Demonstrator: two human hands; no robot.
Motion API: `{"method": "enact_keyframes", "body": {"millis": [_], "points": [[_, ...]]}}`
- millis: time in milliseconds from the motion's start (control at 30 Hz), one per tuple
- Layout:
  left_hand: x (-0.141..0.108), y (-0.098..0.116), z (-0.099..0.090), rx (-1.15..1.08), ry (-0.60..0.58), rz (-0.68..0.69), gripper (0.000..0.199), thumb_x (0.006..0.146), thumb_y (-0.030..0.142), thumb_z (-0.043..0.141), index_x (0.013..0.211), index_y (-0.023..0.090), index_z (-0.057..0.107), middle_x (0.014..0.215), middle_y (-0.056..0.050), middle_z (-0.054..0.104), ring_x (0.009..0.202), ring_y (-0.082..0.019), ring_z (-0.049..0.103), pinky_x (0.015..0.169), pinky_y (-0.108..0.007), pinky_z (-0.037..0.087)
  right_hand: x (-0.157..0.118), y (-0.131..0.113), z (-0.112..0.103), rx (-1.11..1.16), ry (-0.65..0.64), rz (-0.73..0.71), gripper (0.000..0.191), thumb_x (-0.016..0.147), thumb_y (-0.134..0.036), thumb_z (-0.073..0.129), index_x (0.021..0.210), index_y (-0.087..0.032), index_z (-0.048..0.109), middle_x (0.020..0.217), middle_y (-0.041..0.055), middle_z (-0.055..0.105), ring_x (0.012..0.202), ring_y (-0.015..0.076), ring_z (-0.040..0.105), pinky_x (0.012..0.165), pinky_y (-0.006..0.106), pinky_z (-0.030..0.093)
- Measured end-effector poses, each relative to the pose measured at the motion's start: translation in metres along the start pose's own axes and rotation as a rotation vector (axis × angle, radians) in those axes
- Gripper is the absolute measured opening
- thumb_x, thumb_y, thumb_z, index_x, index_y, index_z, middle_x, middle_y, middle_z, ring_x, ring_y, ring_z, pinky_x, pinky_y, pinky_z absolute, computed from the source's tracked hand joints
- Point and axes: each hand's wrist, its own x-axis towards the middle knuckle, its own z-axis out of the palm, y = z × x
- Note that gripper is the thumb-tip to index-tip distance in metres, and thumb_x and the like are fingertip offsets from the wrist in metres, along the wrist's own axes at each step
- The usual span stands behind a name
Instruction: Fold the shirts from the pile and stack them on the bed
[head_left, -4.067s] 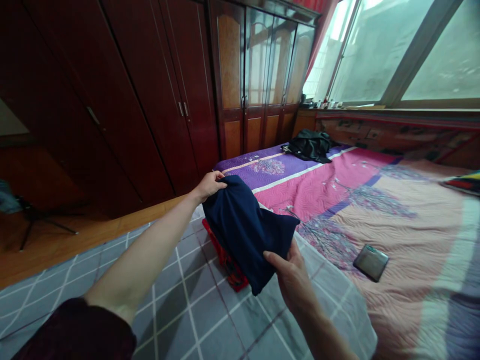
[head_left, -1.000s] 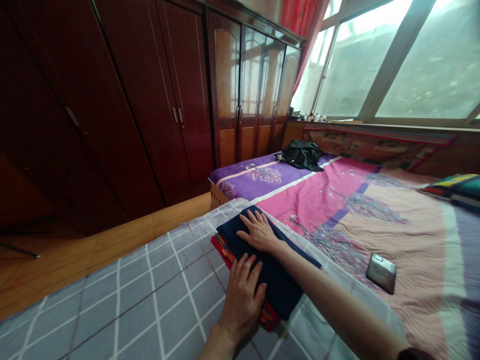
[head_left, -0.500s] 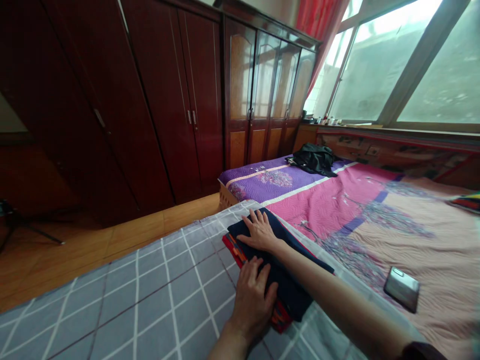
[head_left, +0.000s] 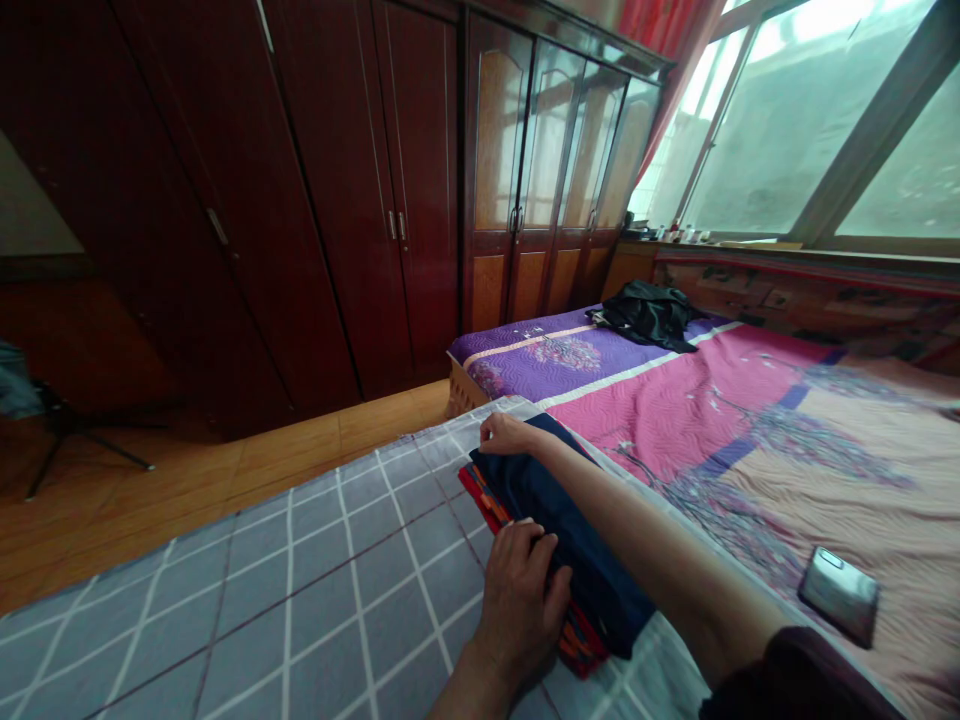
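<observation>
- Far left of the navy cloth [head_left: 600,572], a black stand [head_left: 75,430] is standing on the brown floor [head_left: 247,475].
- Left of and beyond the navy cloth, a dark red wardrobe [head_left: 337,200] is rising from the floor.
- Left of and underneath the navy cloth, a grey checked sheet [head_left: 300,580] is lying spread out.
- Along the navy cloth's left edge, a red-and-orange patterned cloth [head_left: 481,498] is showing directly beneath it.
- At the navy cloth's far left corner, the right hand [head_left: 504,437] is curling its fingers narrowly against the fabric; the tips are partly hidden, so whether they are pinching it cannot be told.
- At the navy cloth's near left edge, the left hand [head_left: 525,580] is resting palm down, its fingers bending loosely over the edge, its thumb standing apart; the navy cloth is lying immediately right of these fingers.
- Beyond the navy cloth, a black garment [head_left: 646,315] is lying crumpled on a multicoloured quilt [head_left: 649,395].
- Right of the navy cloth, a phone [head_left: 838,598] is lying on the quilt, well apart from both hands.
</observation>
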Motion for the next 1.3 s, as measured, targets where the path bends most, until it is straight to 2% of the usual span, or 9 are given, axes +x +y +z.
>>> {"method": "enact_keyframes", "body": {"millis": [300, 500, 600, 667, 733, 833, 967, 1100, 1300], "points": [[0.001, 0.002, -0.004, -0.003, -0.061, -0.005, 0.031, 0.082, 0.019, 0.056, 0.113, 0.015, 0.06, 0.113, -0.013, 0.056, 0.11, -0.028, 0.052, 0.097, -0.054, 0.043, 0.019, -0.002, 0.015, 0.097, -0.021, -0.003, 0.032, 0.089, -0.036, 0.058, 0.113, -0.015, 0.058, 0.114, 0.0055, 0.058, 0.095, 0.0218, 0.06, 0.078, 0.038, 0.052], [0.003, 0.005, -0.005, 0.065, -0.079, 0.074, 0.036, 0.084, 0.018, 0.053, 0.12, 0.02, 0.057, 0.127, -0.01, 0.053, 0.125, -0.029, 0.042, 0.106, -0.063, 0.029, 0.016, -0.006, 0.028, 0.051, 0.097, -0.034, 0.031, 0.09, -0.035, 0.056, 0.115, -0.016, 0.056, 0.116, 0.0068, 0.058, 0.096, 0.02, 0.059, 0.08, 0.039, 0.051], [0.002, 0.002, -0.002, 0.111, -0.099, 0.1, 0.038, 0.085, 0.016, 0.051, 0.123, 0.02, 0.055, 0.13, -0.011, 0.052, 0.127, -0.029, 0.042, 0.106, -0.063, 0.029, -0.001, -0.009, 0.024, 0.002, 0.24, -0.029, 0.033, 0.089, -0.036, 0.057, 0.116, -0.017, 0.056, 0.123, 0.0082, 0.054, 0.108, 0.0233, 0.054, 0.091, 0.046, 0.045], [0.0, 0.0, 0.0, 0.134, -0.101, 0.101, 0.039, 0.085, 0.016, 0.051, 0.124, 0.018, 0.054, 0.128, -0.013, 0.053, 0.125, -0.029, 0.044, 0.105, -0.062, 0.032, -0.02, -0.008, 0.02, -0.034, 0.347, -0.002, 0.038, 0.087, -0.038, 0.059, 0.118, -0.019, 0.056, 0.135, 0.0102, 0.046, 0.123, 0.0274, 0.042, 0.101, 0.049, 0.034], [0.0, -0.002, 0.002, 0.139, -0.1, 0.088, 0.039, 0.086, 0.016, 0.051, 0.125, 0.018, 0.053, 0.128, -0.013, 0.053, 0.124, -0.028, 0.045, 0.104, -0.061, 0.034, -0.043, -0.004, 0.017, -0.063, 0.44, 0.061, 0.047, 0.085, -0.043, 0.057, 0.126, -0.019, 0.053, 0.143, 0.0117, 0.038, 0.131, 0.0297, 0.031, 0.106, 0.048, 0.026], [-0.001, -0.003, 0.002, 0.132, -0.082, 0.064, 0.036, 0.088, 0.016, 0.049, 0.123, 0.017, 0.054, 0.125, -0.012, 0.055, 0.122, -0.027, 0.048, 0.104, -0.059, 0.036, -0.074, 0.007, 0.024, -0.092, 0.52, 0.207, 0.063, 0.086, -0.05, 0.051, 0.137, -0.014, 0.041, 0.146, 0.0168, 0.032, 0.134, 0.0334, 0.025, 0.107, 0.048, 0.022], [-0.001, -0.002, 0.004, 0.134, -0.078, 0.05, 0.032, 0.089, 0.018, 0.049, 0.121, 0.016, 0.055, 0.122, -0.012, 0.056, 0.119, -0.026, 0.049, 0.104, -0.057, 0.038, -0.087, 0.018, 0.051, -0.113, 0.523, 0.359, 0.08, 0.083, -0.06, 0.048, 0.142, -0.007, 0.034, 0.149, 0.0228, 0.025, 0.136, 0.0419, 0.018, 0.107, 0.053, 0.014], [-0.002, -0.005, 0.009, 0.153, -0.068, 0.047, 0.032, 0.089, 0.019, 0.049, 0.12, 0.016, 0.056, 0.121, -0.011, 0.056, 0.118, -0.026, 0.05, 0.104, -0.056, 0.037, -0.075, 0.02, 0.075, -0.109, 0.48, 0.421, 0.081, 0.085, -0.064, 0.038, 0.143, -0.007, 0.033, 0.148, 0.0228, 0.028, 0.136, 0.0422, 0.018, 0.107, 0.052, 0.013], [-0.002, -0.008, 0.011, 0.174, -0.029, 0.089, 0.03, 0.089, 0.019, 0.047, 0.118, 0.017, 0.057, 0.118, -0.011, 0.058, 0.114, -0.026, 0.052, 0.101, -0.055, 0.04, -0.077, 0.018, 0.071, -0.113, 0.459, 0.422, 0.083, 0.085, -0.067, 0.037, 0.144, -0.009, 0.03, 0.149, 0.0219, 0.026, 0.137, 0.0401, 0.019, 0.109, 0.049, 0.013]]}}
